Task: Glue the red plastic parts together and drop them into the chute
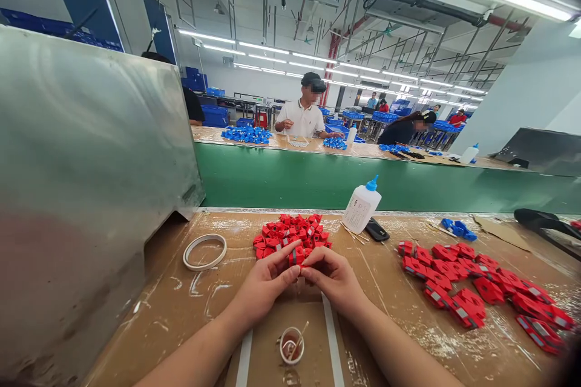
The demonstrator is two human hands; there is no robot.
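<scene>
Between my two hands is a small red plastic part (296, 256) with a grey stripe. My left hand (271, 278) pinches it from the left with thumb and fingers. From the right, the thumb and fingers of my right hand (330, 275) close on the same part. Right behind my hands lies a heap of small red parts (285, 230). Below them, nearer to me, stands a small cup (291, 346) with reddish-brown contents and a thin stick leaning in it. What my fingertips cover cannot be made out.
A tape roll (204, 252) lies left, beside a metal panel (91, 193). A white bottle (362, 207) with blue cap stands behind, near cotton swabs (354, 233) and a black object (376, 230). Larger red pieces (467, 278) spread right. Beyond the green belt (281, 172) sits a co-worker (305, 112).
</scene>
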